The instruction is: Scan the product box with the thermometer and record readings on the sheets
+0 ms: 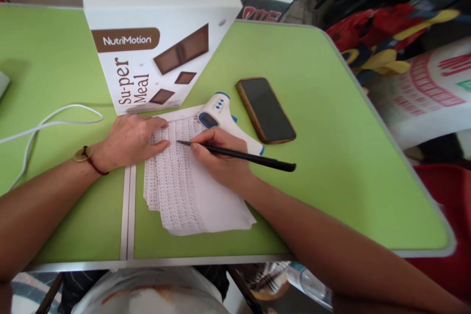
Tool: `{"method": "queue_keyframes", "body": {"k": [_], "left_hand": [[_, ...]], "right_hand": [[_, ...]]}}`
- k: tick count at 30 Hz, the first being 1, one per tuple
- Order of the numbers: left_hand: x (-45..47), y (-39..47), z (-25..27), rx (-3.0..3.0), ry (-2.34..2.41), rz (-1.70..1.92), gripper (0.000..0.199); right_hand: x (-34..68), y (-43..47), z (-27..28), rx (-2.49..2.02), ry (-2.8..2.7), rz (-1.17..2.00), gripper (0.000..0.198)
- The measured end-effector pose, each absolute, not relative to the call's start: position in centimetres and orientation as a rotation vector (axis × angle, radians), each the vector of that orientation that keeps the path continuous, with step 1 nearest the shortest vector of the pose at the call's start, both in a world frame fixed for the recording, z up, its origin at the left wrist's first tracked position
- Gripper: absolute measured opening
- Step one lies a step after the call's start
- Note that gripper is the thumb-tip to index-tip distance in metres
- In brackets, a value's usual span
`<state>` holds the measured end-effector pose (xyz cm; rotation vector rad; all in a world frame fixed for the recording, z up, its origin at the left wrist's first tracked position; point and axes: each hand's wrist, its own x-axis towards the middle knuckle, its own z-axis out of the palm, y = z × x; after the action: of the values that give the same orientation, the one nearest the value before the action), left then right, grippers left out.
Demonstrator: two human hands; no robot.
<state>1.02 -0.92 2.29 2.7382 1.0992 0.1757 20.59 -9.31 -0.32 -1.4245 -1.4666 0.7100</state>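
Note:
A stack of paper sheets [184, 201] covered with columns of small handwriting lies on the green table [331, 167]. My left hand [130, 140] rests flat on its upper left edge, thumb and fingers apart, with nothing held. In my right hand [230, 162] is a black pen [263, 159], gripped near its tip. That tip is over the written part of the top sheet; whether it touches the paper, I cannot tell. The right side of the top sheet is blank. Just beyond my right hand lies a white and blue infrared thermometer [221, 117], partly hidden by the hand.
A large white NutriMotion box [165, 24] stands behind the papers. To the right lies a phone [267, 110] in a brown case. A white cable [51, 125] loops at the left. Past the table's right edge are a white printed sack [423, 93] and a red seat [445, 201].

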Motion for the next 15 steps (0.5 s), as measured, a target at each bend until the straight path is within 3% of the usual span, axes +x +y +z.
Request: {"method": "queue_keyframes", "body": {"k": [15], "left_hand": [[1.08,-0.94,2.31,2.766,1.104,0.162,0.035]], "right_hand": [[20.71,-9.25,-0.27,-1.445,-1.565,0.694,0.006]]}}
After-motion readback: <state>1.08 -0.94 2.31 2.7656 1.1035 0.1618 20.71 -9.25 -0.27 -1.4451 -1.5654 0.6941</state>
